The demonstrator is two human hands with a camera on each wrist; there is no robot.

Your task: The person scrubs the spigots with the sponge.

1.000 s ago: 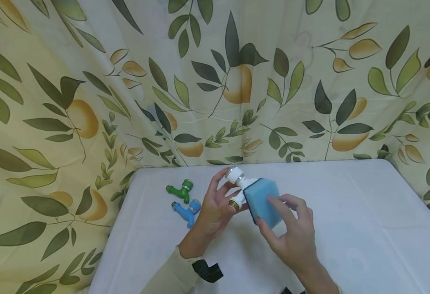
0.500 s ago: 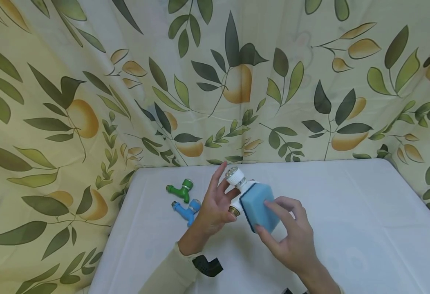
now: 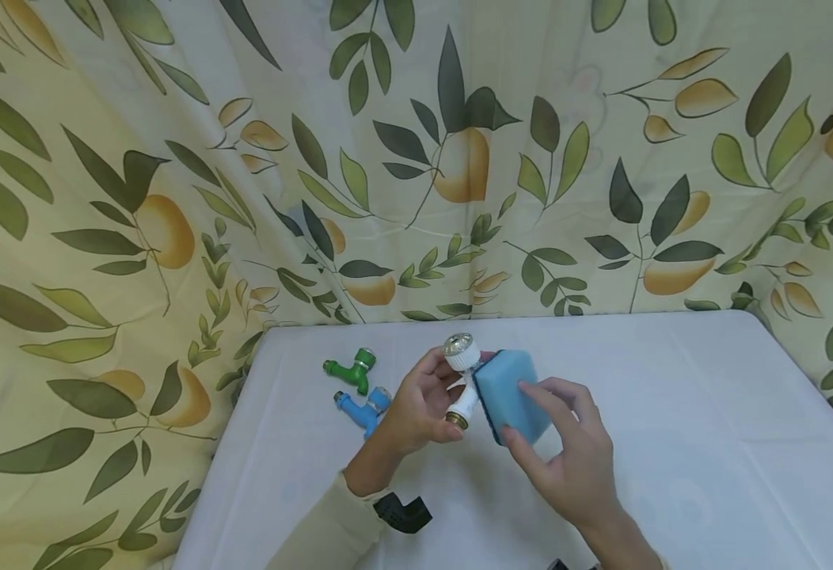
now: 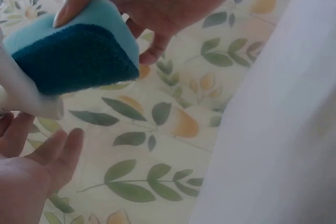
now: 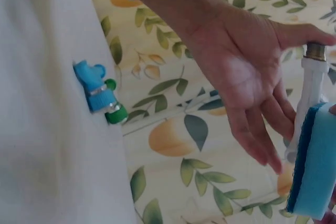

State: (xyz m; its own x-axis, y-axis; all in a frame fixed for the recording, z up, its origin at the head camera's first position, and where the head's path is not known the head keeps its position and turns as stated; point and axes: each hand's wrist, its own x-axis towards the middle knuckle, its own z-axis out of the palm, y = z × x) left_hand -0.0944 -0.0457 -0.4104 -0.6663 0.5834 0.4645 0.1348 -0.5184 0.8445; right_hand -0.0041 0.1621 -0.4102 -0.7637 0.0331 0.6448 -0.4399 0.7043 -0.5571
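A white tap (image 3: 465, 402) with a ribbed knob and brass threaded end is held up over the table by my left hand (image 3: 412, 412). In the right wrist view, the left thumb presses the tap's brass end (image 5: 315, 52) and the fingers reach toward its other end. My right hand (image 3: 575, 455) grips a light blue sponge (image 3: 512, 396) between thumb and fingers. The sponge's dark blue scouring side (image 4: 79, 59) lies against the tap and hides part of it. Some right fingers are hidden behind the sponge in the head view.
To the left of the hands, a green tap (image 3: 354, 370) and a blue tap (image 3: 361, 410) lie on the white-covered table (image 3: 673, 427). A patterned curtain (image 3: 416, 158) hangs behind the table and along its left.
The white tap has turned in the left hand, so its knob tips more upward. The left fingers, spread half a second ago, have drawn in. The sponge has shifted slightly along the tap.
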